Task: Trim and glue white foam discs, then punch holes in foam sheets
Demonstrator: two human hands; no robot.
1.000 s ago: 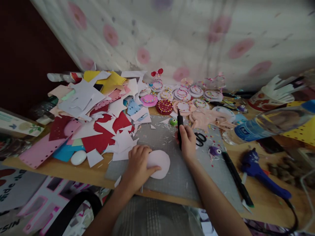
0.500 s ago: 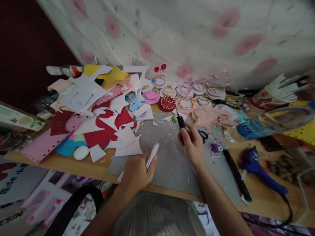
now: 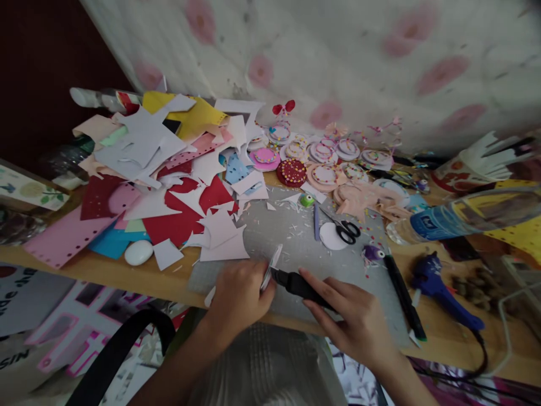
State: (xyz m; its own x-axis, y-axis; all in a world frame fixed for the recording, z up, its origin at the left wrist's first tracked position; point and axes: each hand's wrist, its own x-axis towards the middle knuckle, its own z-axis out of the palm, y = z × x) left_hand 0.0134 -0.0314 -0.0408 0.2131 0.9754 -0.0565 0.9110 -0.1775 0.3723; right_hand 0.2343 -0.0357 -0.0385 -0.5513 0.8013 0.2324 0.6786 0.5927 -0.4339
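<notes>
My left hand (image 3: 243, 296) is closed around a thin white piece (image 3: 274, 262), seen nearly edge-on; paper or foam, I cannot tell. Its other end pokes out below the palm. My right hand (image 3: 350, 316) grips a black craft knife (image 3: 302, 286) by the handle, and the knife's front end meets the white piece beside my left thumb. Both hands are over the near edge of the grey cutting mat (image 3: 291, 242). Beyond them on the mat lie black-handled scissors (image 3: 349, 231), a white disc (image 3: 332, 237), a purple strip (image 3: 316, 223) and a small green figure (image 3: 306, 199).
Coloured sheet scraps (image 3: 181, 214) pile up at the left, near a white egg-shaped thing (image 3: 138, 252). Decorated little hats (image 3: 291, 172) line the back. At the right are a lying plastic bottle (image 3: 448, 220), a black marker (image 3: 403, 293) and a blue glue gun (image 3: 443, 293).
My right hand has come down and nearer with the craft knife, turning it toward the white piece in my left hand. The scissors and white disc are now uncovered.
</notes>
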